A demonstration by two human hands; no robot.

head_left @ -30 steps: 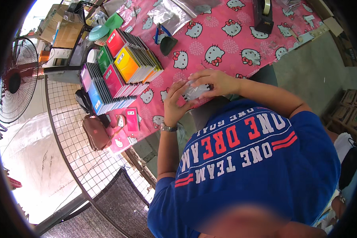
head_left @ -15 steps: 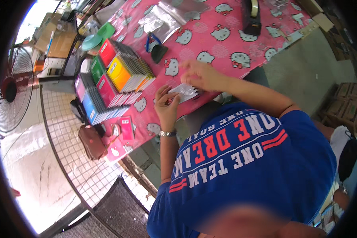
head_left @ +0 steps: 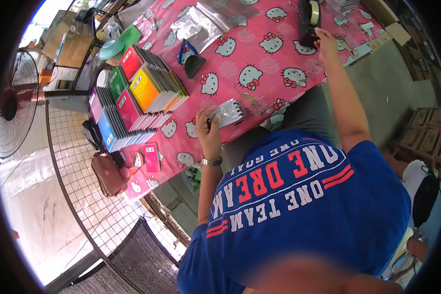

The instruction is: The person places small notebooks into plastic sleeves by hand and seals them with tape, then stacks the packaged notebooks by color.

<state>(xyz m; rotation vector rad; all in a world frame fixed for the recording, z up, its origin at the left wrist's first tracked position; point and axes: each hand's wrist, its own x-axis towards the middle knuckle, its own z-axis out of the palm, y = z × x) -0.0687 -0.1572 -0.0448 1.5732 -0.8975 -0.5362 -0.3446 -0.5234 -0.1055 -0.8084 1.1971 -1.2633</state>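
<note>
— Packet point(head_left: 229, 113) in my left hand point(head_left: 209, 131), that much is plain: a small silvery pouch, pinched between thumb and fingers just above the near edge of the pink tablecloth point(head_left: 259, 73). A second ago both my hands were on it, close together at that same edge.

— And your right one now?

— My right hand point(head_left: 327, 43) has let go and stretched far across the tablecloth to the black tape dispenser point(head_left: 309, 20) standing at its far side. My fingers are on or right at the dispenser; whether they are closed on a strip of tape or only resting there, I cannot tell from here.

— So what does that shift mean?

— I judge the packet is folded and waiting to be sealed, and I am fetching tape for it while the left hand keeps it shut.

— What else lies on the tablecloth?

— Stacks of coloured notebooks point(head_left: 137, 98) stand in rows at its left end. Between them and the dispenser lies a dark green funnel-shaped thing point(head_left: 193, 64), with blue-handled scissors point(head_left: 185, 49) just beside it. More clear and silver bags point(head_left: 201, 27) lie toward the far edge. A brown bag point(head_left: 108, 174) hangs off the wire grid point(head_left: 83, 196) below the tablecloth's left corner
</note>
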